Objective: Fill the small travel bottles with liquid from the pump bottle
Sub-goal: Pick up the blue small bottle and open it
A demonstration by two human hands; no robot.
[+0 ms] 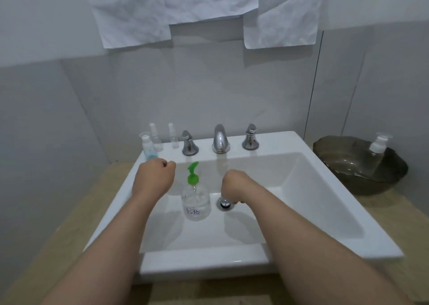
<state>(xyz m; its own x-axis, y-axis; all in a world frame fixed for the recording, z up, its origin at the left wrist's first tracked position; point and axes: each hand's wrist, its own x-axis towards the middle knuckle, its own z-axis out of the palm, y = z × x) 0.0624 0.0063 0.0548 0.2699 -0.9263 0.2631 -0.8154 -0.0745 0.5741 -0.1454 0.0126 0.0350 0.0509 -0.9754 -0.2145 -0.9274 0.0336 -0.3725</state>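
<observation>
Sink basin [301, 202]: pump bottle [196, 202] beside drain [224, 203]; faucet [220, 140] behind.

I had the sink [204, 260] set in a counter [74, 230]. The pump bottle [196, 203] stood in the basin, just left of the drain [224, 204]. On the far rim the spout [220, 140] stood in the middle, with the left handle [189, 144] and right handle [250, 140] on either side. Left of the left handle, travel bottles [173, 135] stood along the far edge, and a third bottle [146, 145] stood nearer and further left. The left hand [154, 178] hung over the basin's far-left part, just near of that third bottle. The right hand [234, 184] hung above the drain, right of the pump bottle. On the counter right of the sink sat a bowl [362, 181] with a second pump bottle [377, 148] in it. Paper sheets [130, 14] hung on the far wall.
</observation>
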